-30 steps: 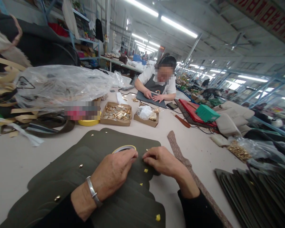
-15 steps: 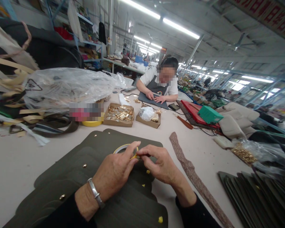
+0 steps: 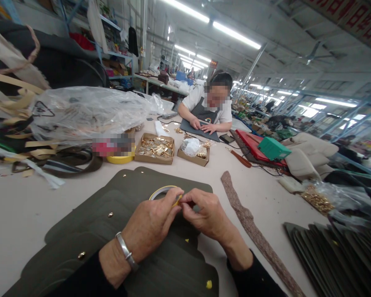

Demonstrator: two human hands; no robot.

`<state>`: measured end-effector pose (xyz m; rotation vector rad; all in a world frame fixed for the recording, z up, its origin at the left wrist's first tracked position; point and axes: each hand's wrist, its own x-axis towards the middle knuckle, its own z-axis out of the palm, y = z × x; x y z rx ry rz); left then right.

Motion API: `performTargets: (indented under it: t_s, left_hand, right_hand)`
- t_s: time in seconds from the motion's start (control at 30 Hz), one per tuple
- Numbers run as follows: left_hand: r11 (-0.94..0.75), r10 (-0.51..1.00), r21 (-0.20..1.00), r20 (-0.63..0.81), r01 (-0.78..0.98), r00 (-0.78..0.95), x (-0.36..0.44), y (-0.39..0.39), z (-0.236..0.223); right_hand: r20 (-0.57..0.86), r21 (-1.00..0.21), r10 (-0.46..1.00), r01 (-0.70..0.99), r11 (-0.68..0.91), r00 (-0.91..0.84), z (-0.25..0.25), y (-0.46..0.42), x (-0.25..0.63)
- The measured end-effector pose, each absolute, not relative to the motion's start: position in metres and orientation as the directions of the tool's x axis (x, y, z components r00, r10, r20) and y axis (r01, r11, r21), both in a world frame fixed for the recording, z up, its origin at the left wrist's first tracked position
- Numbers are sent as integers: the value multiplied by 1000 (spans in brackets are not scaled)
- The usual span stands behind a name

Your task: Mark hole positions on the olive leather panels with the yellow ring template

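My left hand (image 3: 154,220) is closed around a roll of yellow tape (image 3: 156,192), its ring showing beyond my fingers. At the roll's near right edge, my right hand (image 3: 205,214) pinches the end of the tape between thumb and finger. Both hands are over overlapping dark olive panels (image 3: 132,185) that lie on the table. Gold studs (image 3: 81,255) show along the panels' left side. Small yellow tape bits (image 3: 209,284) stick to their right side.
Beyond the panels stand a box of gold metal pieces (image 3: 156,147) and a second small box (image 3: 194,159). A brown speckled strip (image 3: 245,220) lies to the right, near stacked dark panels (image 3: 327,255). Across the table a co-worker (image 3: 210,105) handles a dark sheet.
My right fingertips have drawn in closer to the tape roll. My hand now covers the yellow bit that showed beneath it. The co-worker's hands look almost unchanged.
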<state>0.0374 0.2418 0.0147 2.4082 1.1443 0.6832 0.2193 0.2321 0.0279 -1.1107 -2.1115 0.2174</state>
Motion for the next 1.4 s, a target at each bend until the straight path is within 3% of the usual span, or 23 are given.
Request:
performTargets:
  t_s: [0.17,0.27,0.33,0.43,0.57,0.73,0.87,1.1,1.3,1.4]
  left_hand:
    - [-586,803,521,266,621,533,37,243,15]
    - [-574,816,518,304,634,491,38,244,15]
    - [-586,810,479,348,653,472,38,243,16]
    - [-631,771,428,442,647,459,37,240,19]
    - [-642,763,428,443,637,471,37,238,21]
    - [-571,812,377,130,729,569,42,240,20]
    - [-559,806,319,-8,765,592,46,239,23]
    - [-589,782,313,-14,745,624,46,240,22]
    - [-626,749,334,5,704,663,45,242,21]
    - [-629,741,355,8,691,671,44,243,20]
  right_hand:
    - [607,-374,731,698,610,-313,25,232,216]
    - [577,-450,782,707,546,-236,28,230,210]
    - [476,-600,869,672,433,-135,30,229,205]
    - [180,-863,984,482,149,18,30,233,203]
    - [-54,-954,978,278,-110,201,20,250,225]
    - [-184,-871,972,434,-231,148,5,266,261]
    - [-202,-804,970,543,-243,134,-1,267,266]
    - [-139,-714,986,681,-162,89,5,263,257]
    - [22,-496,1000,868,3,9,10,261,252]
    - [87,-467,995,884,6,39,9,260,257]
